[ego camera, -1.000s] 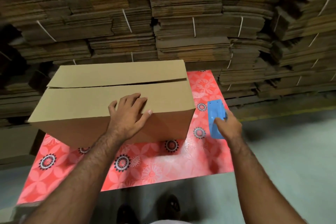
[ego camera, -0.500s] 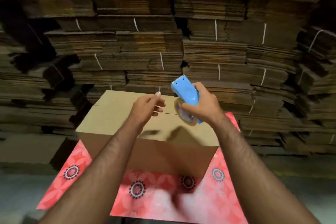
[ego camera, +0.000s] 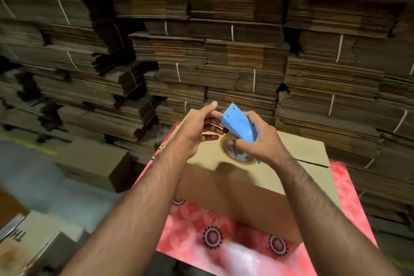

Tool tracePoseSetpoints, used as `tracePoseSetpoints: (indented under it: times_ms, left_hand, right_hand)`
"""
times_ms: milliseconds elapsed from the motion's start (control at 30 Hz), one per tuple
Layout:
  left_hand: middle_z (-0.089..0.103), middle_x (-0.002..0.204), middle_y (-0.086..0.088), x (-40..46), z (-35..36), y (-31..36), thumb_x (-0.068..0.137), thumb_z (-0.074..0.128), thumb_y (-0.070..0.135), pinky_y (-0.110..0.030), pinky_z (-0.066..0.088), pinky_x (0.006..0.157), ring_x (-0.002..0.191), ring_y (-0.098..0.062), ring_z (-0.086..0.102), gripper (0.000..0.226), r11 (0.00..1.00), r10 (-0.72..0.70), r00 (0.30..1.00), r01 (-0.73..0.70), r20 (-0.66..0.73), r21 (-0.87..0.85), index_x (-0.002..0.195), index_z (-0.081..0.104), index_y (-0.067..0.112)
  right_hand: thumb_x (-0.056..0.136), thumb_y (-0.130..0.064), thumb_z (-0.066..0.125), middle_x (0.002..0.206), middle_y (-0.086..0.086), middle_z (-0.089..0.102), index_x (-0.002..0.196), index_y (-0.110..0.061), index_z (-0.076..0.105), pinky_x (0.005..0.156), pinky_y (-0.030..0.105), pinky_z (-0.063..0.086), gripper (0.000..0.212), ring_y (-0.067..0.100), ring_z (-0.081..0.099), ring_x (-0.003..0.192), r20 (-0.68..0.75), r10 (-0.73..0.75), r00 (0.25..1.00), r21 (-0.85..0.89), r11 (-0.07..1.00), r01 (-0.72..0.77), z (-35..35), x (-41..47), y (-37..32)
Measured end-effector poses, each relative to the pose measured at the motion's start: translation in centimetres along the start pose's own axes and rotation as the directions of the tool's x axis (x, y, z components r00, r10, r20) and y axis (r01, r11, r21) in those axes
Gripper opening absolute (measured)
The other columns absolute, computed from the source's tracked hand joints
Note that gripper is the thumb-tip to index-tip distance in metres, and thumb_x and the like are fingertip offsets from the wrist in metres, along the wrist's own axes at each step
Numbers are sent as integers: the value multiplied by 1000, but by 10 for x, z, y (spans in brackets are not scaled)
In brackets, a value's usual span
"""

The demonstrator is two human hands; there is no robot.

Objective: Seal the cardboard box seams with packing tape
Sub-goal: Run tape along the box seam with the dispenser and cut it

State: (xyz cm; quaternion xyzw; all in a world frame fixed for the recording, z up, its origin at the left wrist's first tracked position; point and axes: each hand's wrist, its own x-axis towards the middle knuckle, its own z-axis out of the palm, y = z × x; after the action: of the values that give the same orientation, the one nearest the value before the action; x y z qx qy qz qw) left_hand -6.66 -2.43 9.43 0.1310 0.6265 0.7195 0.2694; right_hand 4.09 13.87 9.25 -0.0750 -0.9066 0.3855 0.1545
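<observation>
A closed brown cardboard box rests on a red floral tabletop; its top seam shows at the right. My right hand grips a blue tape dispenser with a roll of clear packing tape, held above the box top. My left hand hovers just left of the dispenser's toothed end, fingers spread and curled toward it, touching or nearly touching the tape end. I cannot tell whether it pinches tape.
Tall stacks of flattened, strapped cardboard fill the background behind the table. A smaller closed box stands on the floor to the left. More cartons lie at the bottom left. Grey floor shows on the left.
My right hand picked the dispenser up off the table and brought it above the box. My left hand left the box top and rose to the dispenser's front. The view shifted left.
</observation>
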Motion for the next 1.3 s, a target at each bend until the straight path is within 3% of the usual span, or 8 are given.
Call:
tracePoseSetpoints:
  times_ms: [133,233,367,533,700,1033,1167,1300]
  left_hand:
    - [69,79,-6,12,-20,11,91,64,31,-36,50,74,68,-20,65,25,999,-12,999,11,35,36,98,72,8]
    - [72,78,-4,27,-35,19,91,65,25,-32,53,72,69,-16,66,15,997,-16,997,10,74,74,94,72,11]
    - [72,75,-8,54,-54,28,89,65,9,-30,57,67,63,-15,67,6,992,-19,997,8,81,130,86,71,8]
    - [64,60,-9,87,-70,34,89,68,5,-30,55,58,55,-20,57,23,966,45,998,-55,47,252,66,66,6]
    - [62,57,-10,101,-70,29,88,71,6,-31,56,57,52,-21,57,25,975,22,1000,-23,9,221,64,63,6]
    - [60,62,-8,105,-42,11,92,65,7,-25,51,50,48,-12,51,32,959,98,972,-34,-215,281,60,62,10]
    - [56,62,-9,92,-58,14,93,62,1,-21,42,44,46,-13,47,29,974,72,954,-5,-292,225,65,56,5]
    - [59,64,-11,83,-65,5,92,66,4,-23,49,47,51,-16,53,23,953,84,927,33,-366,300,69,62,3]
  right_hand:
    - [68,-38,80,91,-14,62,109,-42,51,55,24,53,50,9,60,76,-6,4,1000,-24,1000,-4,13,17,-10]
    - [72,-35,81,93,-12,62,112,-42,50,52,29,57,51,11,62,76,-13,9,1000,-65,998,-10,21,32,-18]
    - [73,-44,79,96,-14,61,120,-40,52,58,22,50,54,8,60,83,-21,12,1000,-150,989,-15,28,53,-22]
    - [65,-59,67,94,-8,66,118,-28,56,72,33,53,62,13,59,82,16,-39,999,-396,917,42,25,75,-20]
    - [66,-56,68,89,-9,65,113,-28,58,74,36,53,56,14,60,80,55,-65,996,-438,895,82,12,80,-7]
    - [69,-61,67,88,-8,64,117,-30,56,68,35,54,59,19,61,82,167,-89,982,-550,818,168,-6,105,2]
    - [68,-60,67,86,-9,63,111,-30,57,70,36,53,54,20,60,82,202,-57,978,-557,814,163,-28,95,31]
    - [62,-66,63,89,-10,62,121,-36,53,71,35,53,66,18,60,82,268,-58,962,-524,829,195,-36,89,49]
